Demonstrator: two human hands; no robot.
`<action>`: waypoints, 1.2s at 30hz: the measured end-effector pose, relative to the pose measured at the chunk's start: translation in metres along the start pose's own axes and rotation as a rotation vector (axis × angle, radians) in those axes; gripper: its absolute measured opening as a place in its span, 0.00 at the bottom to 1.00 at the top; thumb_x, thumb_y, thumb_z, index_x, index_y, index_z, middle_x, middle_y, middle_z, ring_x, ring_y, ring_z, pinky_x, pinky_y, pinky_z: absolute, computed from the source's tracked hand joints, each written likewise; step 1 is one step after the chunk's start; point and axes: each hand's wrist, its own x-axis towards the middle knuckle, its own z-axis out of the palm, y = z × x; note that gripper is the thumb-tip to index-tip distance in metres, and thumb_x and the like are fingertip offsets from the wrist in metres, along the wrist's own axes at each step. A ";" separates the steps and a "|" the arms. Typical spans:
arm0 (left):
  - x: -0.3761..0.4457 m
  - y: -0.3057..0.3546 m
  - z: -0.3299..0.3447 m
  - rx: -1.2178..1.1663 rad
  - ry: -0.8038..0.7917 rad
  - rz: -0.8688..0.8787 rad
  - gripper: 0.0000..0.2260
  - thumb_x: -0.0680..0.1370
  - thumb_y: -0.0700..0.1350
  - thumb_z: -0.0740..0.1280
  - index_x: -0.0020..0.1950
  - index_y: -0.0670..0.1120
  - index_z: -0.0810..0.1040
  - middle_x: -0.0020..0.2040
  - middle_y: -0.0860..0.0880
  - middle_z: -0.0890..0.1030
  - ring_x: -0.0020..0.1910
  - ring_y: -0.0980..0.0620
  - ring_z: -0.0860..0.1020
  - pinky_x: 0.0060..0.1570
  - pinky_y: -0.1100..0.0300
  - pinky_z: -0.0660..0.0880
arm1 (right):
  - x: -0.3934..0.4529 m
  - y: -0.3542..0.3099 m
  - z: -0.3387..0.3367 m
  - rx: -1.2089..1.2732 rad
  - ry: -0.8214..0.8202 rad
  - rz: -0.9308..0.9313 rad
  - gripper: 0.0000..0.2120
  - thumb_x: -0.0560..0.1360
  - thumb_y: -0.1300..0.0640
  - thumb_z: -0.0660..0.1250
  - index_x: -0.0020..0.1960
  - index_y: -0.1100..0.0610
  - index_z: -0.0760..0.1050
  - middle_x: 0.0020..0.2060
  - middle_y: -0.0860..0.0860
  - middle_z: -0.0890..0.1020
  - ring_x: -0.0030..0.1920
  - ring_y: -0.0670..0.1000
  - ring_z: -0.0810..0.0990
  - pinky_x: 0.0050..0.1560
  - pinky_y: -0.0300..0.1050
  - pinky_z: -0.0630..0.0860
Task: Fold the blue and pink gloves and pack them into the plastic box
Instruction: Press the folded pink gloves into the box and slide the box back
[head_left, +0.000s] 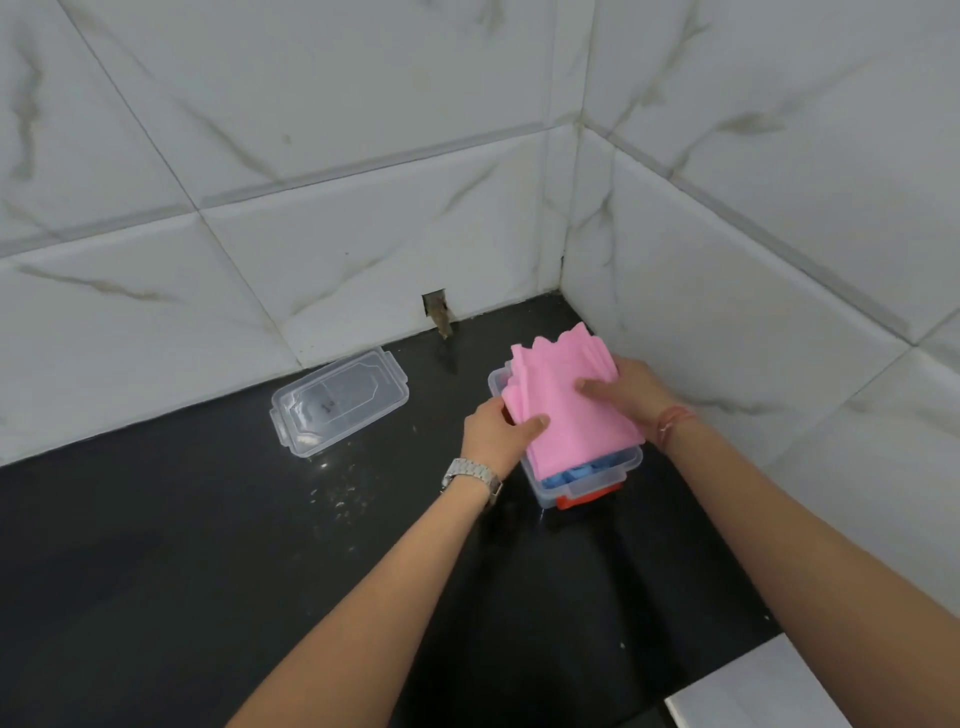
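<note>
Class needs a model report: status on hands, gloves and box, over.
Left hand and right hand pressing pink gloves onto plastic box. Blue gloves underneath. Lid off, lying left. Nothing blocking.

A home kitchen or washroom corner: glossy white marble-look wall tiles (363, 218) meet at a corner above a polished black stone counter (156, 545), with a rough notch (436, 306) cut at the tile base
</note>
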 end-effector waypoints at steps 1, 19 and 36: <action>0.003 -0.002 0.006 0.085 0.022 0.000 0.13 0.72 0.49 0.72 0.52 0.46 0.76 0.47 0.49 0.80 0.47 0.49 0.80 0.39 0.60 0.76 | 0.007 0.006 0.000 -0.043 -0.008 0.017 0.19 0.75 0.56 0.70 0.63 0.59 0.73 0.54 0.55 0.78 0.51 0.54 0.76 0.51 0.50 0.73; 0.008 -0.009 0.043 0.789 0.034 0.611 0.19 0.76 0.44 0.66 0.66 0.42 0.70 0.64 0.43 0.75 0.65 0.44 0.72 0.65 0.48 0.71 | 0.018 0.037 0.042 -0.446 0.182 -0.429 0.33 0.79 0.48 0.62 0.76 0.44 0.46 0.66 0.51 0.71 0.60 0.52 0.74 0.56 0.50 0.77; 0.025 0.006 0.066 1.068 -0.127 0.330 0.28 0.79 0.52 0.57 0.76 0.52 0.50 0.76 0.42 0.54 0.60 0.37 0.73 0.55 0.43 0.75 | -0.004 0.030 0.034 -0.917 0.211 -0.403 0.23 0.78 0.57 0.64 0.71 0.55 0.63 0.66 0.56 0.71 0.59 0.55 0.74 0.54 0.46 0.76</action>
